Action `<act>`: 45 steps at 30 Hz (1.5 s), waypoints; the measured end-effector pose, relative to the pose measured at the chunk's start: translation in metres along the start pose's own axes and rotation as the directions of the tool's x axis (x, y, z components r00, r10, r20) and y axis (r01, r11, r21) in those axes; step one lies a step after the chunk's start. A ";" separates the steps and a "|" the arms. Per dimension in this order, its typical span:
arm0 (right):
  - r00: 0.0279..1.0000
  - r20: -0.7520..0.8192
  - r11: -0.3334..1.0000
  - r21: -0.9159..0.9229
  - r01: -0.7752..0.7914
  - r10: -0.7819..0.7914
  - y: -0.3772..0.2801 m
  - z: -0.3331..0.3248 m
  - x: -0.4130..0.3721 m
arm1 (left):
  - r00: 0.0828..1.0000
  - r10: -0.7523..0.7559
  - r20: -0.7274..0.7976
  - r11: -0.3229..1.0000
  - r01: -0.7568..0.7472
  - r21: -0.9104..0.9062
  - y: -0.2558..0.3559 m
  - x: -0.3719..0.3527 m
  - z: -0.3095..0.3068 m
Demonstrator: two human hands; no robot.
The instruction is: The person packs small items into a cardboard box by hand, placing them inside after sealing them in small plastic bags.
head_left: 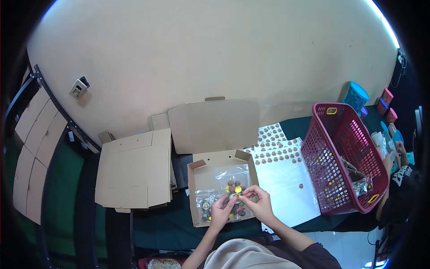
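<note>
An open cardboard box [191, 197] stands in front of me with its lid up against the wall. Inside lie clear plastic bags [206, 200] of colourful round pieces, one with a round sticker. Over the box, my left hand [221, 212] and my right hand [259, 204] meet at a small round sticker [234, 197] on a clear bag. The fingers of both hands are closed in a pinch on it. To the right of the box lies a white sticker sheet [284, 193], its round stickers mostly along the top.
Flattened cardboard boxes [130, 172] are stacked at the left. A maroon basket [331, 179] with shiny packs stands right of the sheet. Behind it are a blue container [357, 95] and smaller tubs. At the far right, another person's hand [400, 148] holds something. Shelves with boxes stand far left.
</note>
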State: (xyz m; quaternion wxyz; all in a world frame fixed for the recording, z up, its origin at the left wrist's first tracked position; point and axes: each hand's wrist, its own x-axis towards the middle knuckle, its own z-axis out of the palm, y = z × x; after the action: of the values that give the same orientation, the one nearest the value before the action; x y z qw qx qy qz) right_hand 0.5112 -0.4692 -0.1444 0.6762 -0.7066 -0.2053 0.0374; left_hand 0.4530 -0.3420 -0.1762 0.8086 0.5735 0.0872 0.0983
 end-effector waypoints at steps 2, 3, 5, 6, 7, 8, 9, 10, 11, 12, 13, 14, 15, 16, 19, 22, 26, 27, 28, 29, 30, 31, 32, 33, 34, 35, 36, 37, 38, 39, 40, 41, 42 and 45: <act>1.000 -0.001 0.999 -0.040 -0.012 0.012 -0.002 0.001 -0.001 | 1.000 0.007 -0.012 1.000 -0.007 0.015 -0.001 0.000 0.000; 1.000 -0.001 0.997 -0.080 -0.022 0.022 -0.002 0.001 -0.001 | 1.000 0.008 -0.015 1.000 -0.007 0.015 0.000 0.000 0.001; 1.000 -0.006 0.988 -0.156 0.008 -0.010 0.000 0.001 -0.003 | 1.000 0.008 -0.020 1.000 -0.008 0.015 0.000 -0.001 0.001; 0.999 -0.009 0.972 -0.230 0.039 -0.043 0.001 0.001 -0.003 | 1.000 0.003 -0.021 1.000 -0.003 0.018 0.000 -0.001 0.000; 0.999 -0.007 0.972 -0.230 0.040 -0.043 -0.003 0.001 -0.004 | 1.000 -0.001 -0.021 1.000 0.002 0.021 0.000 -0.001 0.000; 0.997 0.000 0.943 -0.324 0.075 -0.080 -0.008 0.001 -0.006 | 1.000 0.000 -0.023 1.000 0.000 0.021 -0.001 -0.001 -0.002; 0.993 0.009 0.903 -0.414 0.110 -0.117 -0.011 0.001 -0.006 | 1.000 0.004 -0.014 0.999 -0.003 0.040 -0.003 0.000 -0.003; 0.993 0.011 0.904 -0.413 0.113 -0.119 -0.011 0.002 -0.006 | 1.000 0.007 -0.005 0.998 -0.007 0.058 -0.003 0.001 -0.004; 0.980 -0.013 0.855 -0.490 0.166 -0.198 -0.010 0.003 -0.005 | 1.000 0.010 -0.007 0.998 -0.010 0.059 -0.002 0.001 -0.004; 0.960 -0.031 0.797 -0.565 0.213 -0.278 -0.008 0.003 -0.005 | 0.999 -0.018 -0.029 1.000 0.018 0.012 0.002 0.002 -0.003; 0.959 -0.029 0.796 -0.565 0.216 -0.281 -0.005 0.004 -0.004 | 0.998 -0.047 -0.050 0.998 0.046 -0.036 0.006 0.002 -0.002; 0.977 -0.074 0.893 -0.425 0.149 -0.198 -0.001 0.006 -0.001 | 0.998 -0.033 -0.044 0.999 0.033 0.003 0.008 0.003 -0.002; 0.989 -0.103 0.960 -0.270 0.076 -0.108 0.001 0.007 0.000 | 0.999 -0.028 -0.046 1.000 0.028 0.002 0.009 0.003 -0.002; 0.989 -0.100 0.960 -0.269 0.081 -0.112 0.000 0.008 0.001 | 0.997 -0.042 -0.066 0.999 0.041 -0.025 0.009 0.004 -0.002; 0.997 -0.069 1.000 0.011 -0.021 0.022 -0.002 0.011 0.000 | 0.995 -0.046 -0.084 0.997 0.041 -0.063 0.012 0.003 0.001; 0.996 0.017 0.984 0.153 -0.089 0.087 0.006 0.008 0.005 | 0.998 0.014 -0.057 1.000 -0.014 -0.009 0.006 0.005 -0.002; 0.995 0.050 0.995 0.029 -0.091 0.089 0.007 0.002 0.004 | 0.995 -0.096 0.003 0.995 0.096 -0.005 0.015 0.003 -0.013; 0.996 0.040 0.996 -0.036 -0.083 0.085 0.005 0.003 0.003 | 0.995 -0.098 0.003 0.995 0.098 -0.004 0.014 0.002 -0.014; 0.996 0.040 0.996 -0.035 -0.084 0.085 0.007 0.003 0.003 | 0.998 -0.070 0.002 0.998 0.070 -0.004 0.013 0.003 -0.015; 0.992 0.045 0.991 0.061 -0.120 0.117 0.009 0.004 0.003 | 0.999 -0.041 0.001 0.999 0.041 -0.004 0.012 0.004 -0.015; 0.987 0.054 0.976 0.154 -0.155 0.149 0.005 0.006 0.005 | 0.999 -0.040 0.001 0.999 0.040 -0.004 0.009 0.004 -0.016; 0.987 0.055 0.976 0.154 -0.155 0.148 -0.001 0.007 0.004 | 1.000 0.020 -0.016 0.999 -0.019 0.033 0.006 0.002 -0.017; 0.991 0.053 0.980 0.151 -0.131 0.124 -0.012 0.010 0.002 | 0.996 0.080 -0.031 0.995 -0.077 0.070 0.004 0.001 -0.017; 0.994 0.051 0.983 0.148 -0.108 0.101 -0.020 0.014 0.001 | 0.996 0.078 -0.032 0.995 -0.076 0.069 0.004 0.000 -0.015; 0.994 0.047 0.979 0.176 -0.103 0.096 -0.012 0.017 0.001 | 0.987 0.157 0.016 0.976 -0.158 0.147 0.004 -0.001 -0.012; 0.994 0.046 0.979 0.176 -0.103 0.097 -0.008 0.017 0.001 | 0.970 0.232 0.070 0.945 -0.242 0.222 0.006 -0.001 -0.008; 0.993 0.038 0.971 0.208 -0.114 0.108 -0.006 0.017 0.002 | 0.988 0.151 0.014 0.960 -0.150 0.238 0.011 -0.003 -0.003; 0.992 0.031 0.963 0.241 -0.124 0.120 -0.003 0.016 0.003 | 0.988 0.152 0.016 0.959 -0.152 0.238 0.016 -0.002 -0.002; 0.992 0.024 0.962 0.243 -0.125 0.123 0.002 0.015 0.004 | 0.995 0.096 0.014 0.957 -0.096 0.274 0.021 -0.002 -0.004; 0.992 0.025 0.962 0.243 -0.125 0.123 0.000 0.014 0.004 | 0.999 0.039 0.008 0.950 -0.040 0.309 0.024 -0.003 -0.005; 0.991 0.034 0.968 0.212 -0.136 0.132 -0.004 0.013 0.004 | 0.999 0.039 0.006 0.950 -0.039 0.309 0.025 -0.004 -0.005; 0.989 0.043 0.972 0.182 -0.147 0.141 -0.007 0.013 0.005 | 0.998 0.060 -0.004 0.937 -0.055 0.344 0.025 -0.005 -0.006; 0.989 0.044 0.972 0.182 -0.147 0.141 -0.010 0.012 0.005 | 0.997 0.082 -0.014 0.922 -0.070 0.380 0.026 -0.006 -0.007; 0.976 0.100 0.964 0.167 -0.207 0.192 -0.010 0.010 0.006 | 0.999 0.042 0.018 0.937 -0.045 0.347 0.021 -0.005 -0.016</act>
State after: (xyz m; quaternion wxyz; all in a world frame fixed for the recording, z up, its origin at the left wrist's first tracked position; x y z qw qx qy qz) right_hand 0.5111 -0.4580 -0.1339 0.7199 -0.6588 -0.1566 0.1526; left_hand 0.4427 -0.3225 -0.1617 0.6926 0.7096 0.0863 0.0963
